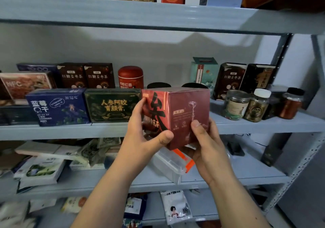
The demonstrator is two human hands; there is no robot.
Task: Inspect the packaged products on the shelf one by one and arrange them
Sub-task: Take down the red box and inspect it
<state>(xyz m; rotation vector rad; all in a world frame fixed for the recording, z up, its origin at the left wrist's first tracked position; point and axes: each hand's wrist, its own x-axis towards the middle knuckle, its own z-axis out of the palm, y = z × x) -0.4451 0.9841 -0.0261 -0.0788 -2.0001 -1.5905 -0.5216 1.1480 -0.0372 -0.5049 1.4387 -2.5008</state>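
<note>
Well, on the middle shelf [70, 131] a blue box [58, 107] and a dark green box [112, 105] stood side by side. Just right of them the left hand [142, 132] gripped the red box [175, 116] — fingers [139, 107] curled on its left face, thumb at the bottom edge. The right hand [209, 146] clasped its right side, thumb pressed flat, holding it before the shelf edge — glass jars [235, 104] stood further right.
</note>
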